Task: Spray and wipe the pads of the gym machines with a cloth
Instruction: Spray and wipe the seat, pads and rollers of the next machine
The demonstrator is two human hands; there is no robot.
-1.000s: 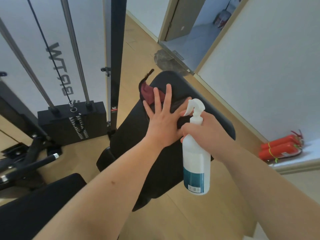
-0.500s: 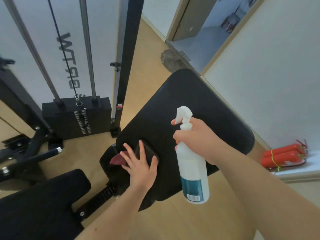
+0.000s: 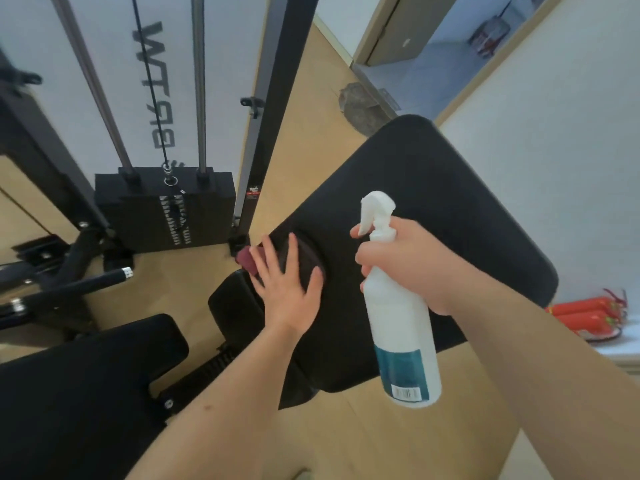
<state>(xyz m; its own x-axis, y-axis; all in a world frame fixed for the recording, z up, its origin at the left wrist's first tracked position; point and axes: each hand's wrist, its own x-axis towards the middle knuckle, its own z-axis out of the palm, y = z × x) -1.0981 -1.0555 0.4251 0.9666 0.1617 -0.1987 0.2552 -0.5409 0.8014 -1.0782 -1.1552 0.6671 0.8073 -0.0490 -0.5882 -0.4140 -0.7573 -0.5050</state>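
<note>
A large black back pad of a gym bench slopes across the middle of the view. My left hand lies flat with spread fingers on a dark cloth with a maroon side, pressing it against the pad's left edge. My right hand grips the neck of a white spray bottle with a teal label, held upright over the pad, nozzle pointing left.
A black seat pad lies at lower left. A weight stack with guide rods and a black upright post stand behind. Red fire extinguishers lie by the white wall at right. Wooden floor below.
My left hand swept the cloth from the top of the pad down to its lower left edge, then slid slightly upward. My right hand with the bottle stayed nearly still.
</note>
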